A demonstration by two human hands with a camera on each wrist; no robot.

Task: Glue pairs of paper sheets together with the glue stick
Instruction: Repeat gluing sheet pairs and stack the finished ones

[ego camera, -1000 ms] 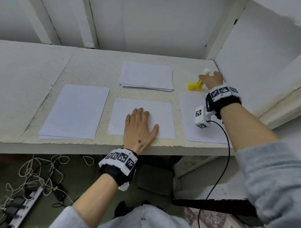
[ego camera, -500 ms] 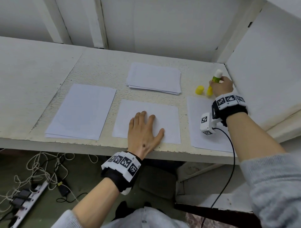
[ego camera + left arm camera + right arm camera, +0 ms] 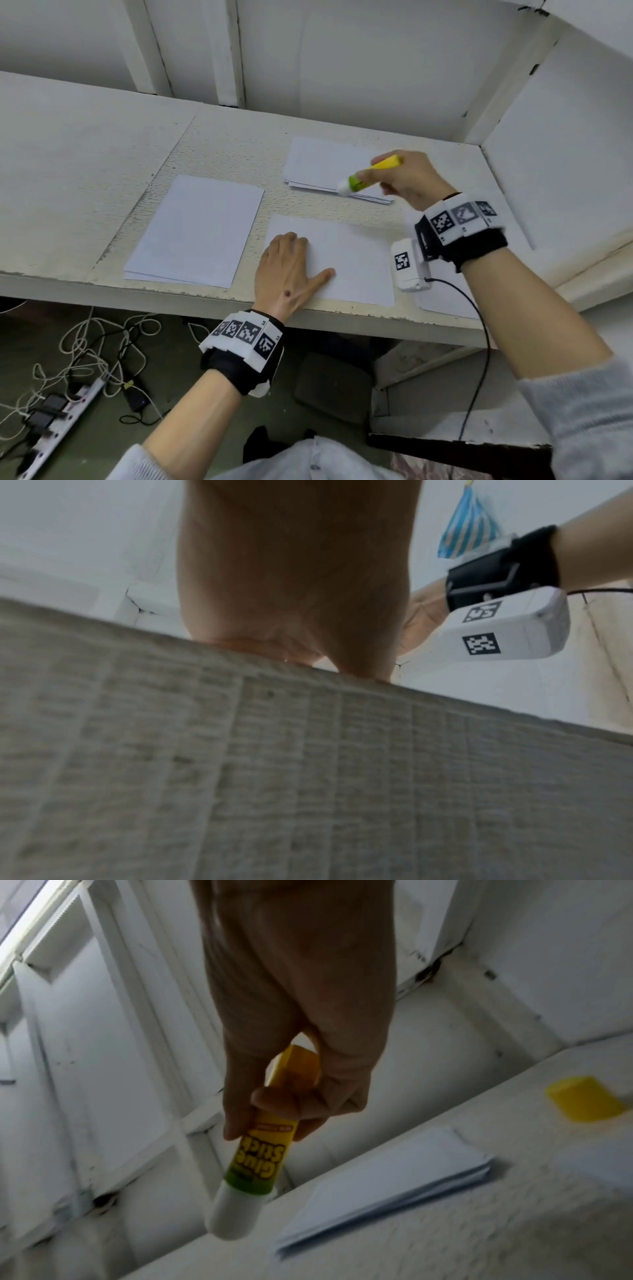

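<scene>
Yellow glue stick (image 3: 371, 174), uncapped, gripped in right hand (image 3: 407, 178) fingers above the stack (image 3: 325, 164); left hand (image 3: 287, 270) lies flat on the sheet (image 3: 356, 263); step: bringing glue; next: tip onto sheet.

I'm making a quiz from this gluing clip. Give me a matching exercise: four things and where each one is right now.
Things:
1. glue stick
2. yellow cap
3. left hand
4. paper stack

Places:
A. lying loose on the table
B. flat on the middle sheet
C. at the back of the table
D. gripped in the right hand

Pairs: 1-D, 2-A, 3-B, 4-C
</scene>
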